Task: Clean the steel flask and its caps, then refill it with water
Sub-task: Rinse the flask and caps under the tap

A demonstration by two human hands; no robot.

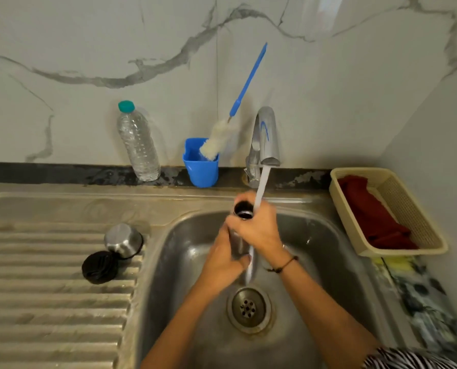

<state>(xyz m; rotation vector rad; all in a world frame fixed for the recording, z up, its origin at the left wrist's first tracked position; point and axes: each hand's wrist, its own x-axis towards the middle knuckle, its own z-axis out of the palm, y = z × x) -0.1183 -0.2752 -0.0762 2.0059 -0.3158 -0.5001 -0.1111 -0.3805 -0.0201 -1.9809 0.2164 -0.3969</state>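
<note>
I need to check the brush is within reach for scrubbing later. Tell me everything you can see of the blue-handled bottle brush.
The blue-handled bottle brush has a long thin blue plastic handle and a fluffy white bristle head. It stands head-down in a blue plastic cup on the dark ledge behind the sink, leaning right, its handle tip against the marble-look wall. No hand touches it.

Left hand (223, 258) and right hand (259, 229) grip flask (239, 242) beside running water (262, 186)

The single head-worn camera looks forward and steeply down from close above the sink (168, 262), facing the marble wall (89, 35) at twelve o'clock; the tap (266, 139) stands just right of centre.
</note>
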